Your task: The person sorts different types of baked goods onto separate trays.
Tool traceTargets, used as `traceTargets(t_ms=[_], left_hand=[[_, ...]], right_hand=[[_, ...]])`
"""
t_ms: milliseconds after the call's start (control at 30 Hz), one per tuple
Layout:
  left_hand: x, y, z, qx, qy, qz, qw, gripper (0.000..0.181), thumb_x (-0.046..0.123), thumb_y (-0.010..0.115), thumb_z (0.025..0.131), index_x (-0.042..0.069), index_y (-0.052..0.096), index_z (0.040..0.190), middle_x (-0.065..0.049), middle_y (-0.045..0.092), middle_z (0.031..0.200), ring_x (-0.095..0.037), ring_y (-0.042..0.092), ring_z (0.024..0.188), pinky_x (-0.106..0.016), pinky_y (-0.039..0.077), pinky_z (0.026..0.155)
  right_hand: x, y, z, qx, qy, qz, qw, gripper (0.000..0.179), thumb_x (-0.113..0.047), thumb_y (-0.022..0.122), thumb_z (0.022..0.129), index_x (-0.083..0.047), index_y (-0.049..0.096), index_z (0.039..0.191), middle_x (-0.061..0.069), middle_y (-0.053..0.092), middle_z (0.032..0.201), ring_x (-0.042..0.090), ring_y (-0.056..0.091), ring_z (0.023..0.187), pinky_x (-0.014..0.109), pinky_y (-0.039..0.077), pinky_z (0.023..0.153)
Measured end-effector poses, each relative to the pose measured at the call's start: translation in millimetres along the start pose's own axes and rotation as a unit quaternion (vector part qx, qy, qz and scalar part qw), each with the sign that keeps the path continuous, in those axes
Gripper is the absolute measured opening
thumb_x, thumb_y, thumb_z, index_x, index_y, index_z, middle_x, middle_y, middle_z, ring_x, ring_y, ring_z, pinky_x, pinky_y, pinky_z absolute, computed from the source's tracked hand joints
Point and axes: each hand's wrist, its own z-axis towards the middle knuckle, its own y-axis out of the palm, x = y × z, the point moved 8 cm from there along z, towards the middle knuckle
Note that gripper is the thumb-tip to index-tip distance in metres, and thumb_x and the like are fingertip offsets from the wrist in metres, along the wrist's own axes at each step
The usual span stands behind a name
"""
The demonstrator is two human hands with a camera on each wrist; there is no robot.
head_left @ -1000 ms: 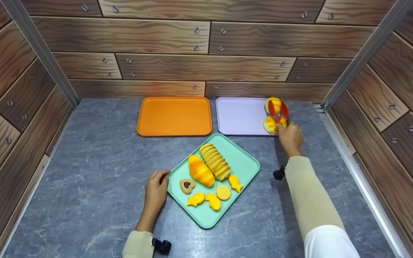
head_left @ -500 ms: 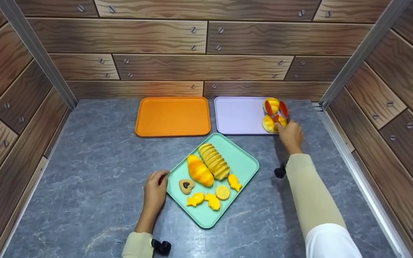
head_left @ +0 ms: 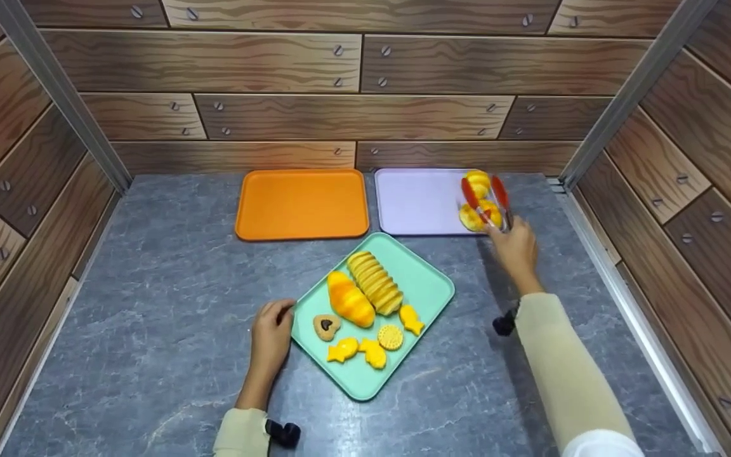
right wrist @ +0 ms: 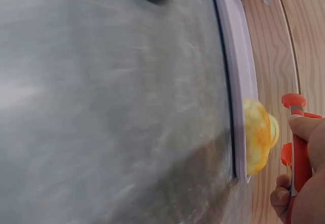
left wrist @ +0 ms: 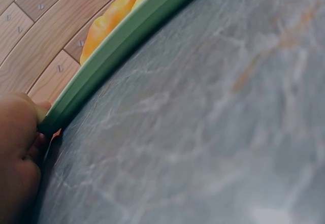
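Observation:
At the left corner of the mint green tray (head_left: 426, 279), my left hand (head_left: 270, 336) pinches the rim, thumb above and fingers below in the left wrist view. My right hand (head_left: 518, 251) holds red-tipped tongs (head_left: 469, 192), their tips spread apart over the right end of the lavender tray (head_left: 419, 200). Two yellow bread pieces lie there: a striped round bun (head_left: 477, 180) behind and a bun (head_left: 471, 219) in front. The tongs (right wrist: 300, 165) appear raised above the bread (right wrist: 257, 137) in the right wrist view, with nothing between their tips.
On the green tray lie a croissant (head_left: 351, 301), a ridged loaf (head_left: 375, 282), a heart cookie (head_left: 326, 327), a round biscuit (head_left: 390, 337) and three fish-shaped crackers (head_left: 342, 349). An orange tray (head_left: 302, 203) stands left of the lavender one. Wood-patterned walls (head_left: 276, 117) enclose the table.
The tongs have lifted away from the bread and their tips are spread slightly wider. My right hand has shifted a little. The left hand keeps its place on the green tray.

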Motion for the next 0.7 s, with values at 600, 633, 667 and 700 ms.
traceTargets(t_ms=[600, 633, 667, 700], left_hand=[[1.3, -1.0, -0.8, -0.005, 0.003, -0.008, 1.0, 0.021, 0.006, 0.061, 0.098, 0.007, 0.074, 0.114, -0.009, 0.07, 0.111, -0.026, 0.061, 0.108, -0.044, 0.049, 0.091], [1.2, -0.8, -1.2, -0.004, 0.003, -0.009, 0.9999, 0.021, 0.006, 0.061, 0.098, 0.007, 0.074, 0.114, -0.009, 0.07, 0.111, -0.026, 0.061, 0.108, -0.044, 0.049, 0.092], [1.1, -0.3, -1.6, -0.005, 0.002, -0.011, 0.9999, 0.021, 0.006, 0.061, 0.098, 0.008, 0.074, 0.115, -0.009, 0.07, 0.111, -0.026, 0.061, 0.108, -0.043, 0.049, 0.092], [1.0, 0.3, -2.1, -0.008, 0.001, -0.011, 0.9999, 0.021, 0.007, 0.061, 0.099, 0.008, 0.073, 0.115, -0.008, 0.07, 0.111, -0.025, 0.061, 0.108, -0.043, 0.049, 0.091]], right_hand=[[-35, -10, -105.1, -0.005, -0.137, 0.025, 0.9902, 0.08, -0.038, 0.085, 0.081, 0.002, 0.052, 0.142, 0.028, 0.06, 0.125, 0.051, 0.059, 0.109, 0.062, 0.045, 0.09], [-38, -11, -109.5, -0.01, -0.14, 0.031, 0.9896, 0.081, -0.037, 0.085, 0.08, 0.002, 0.051, 0.143, 0.027, 0.058, 0.128, 0.05, 0.058, 0.111, 0.062, 0.045, 0.092], [-39, -11, -113.7, -0.015, -0.142, 0.041, 0.989, 0.083, -0.036, 0.086, 0.08, 0.002, 0.049, 0.144, 0.027, 0.056, 0.13, 0.049, 0.057, 0.114, 0.061, 0.045, 0.095], [-41, -12, -117.3, -0.02, -0.143, 0.05, 0.9883, 0.084, -0.036, 0.087, 0.079, 0.002, 0.048, 0.144, 0.026, 0.054, 0.134, 0.048, 0.056, 0.116, 0.06, 0.044, 0.097]])
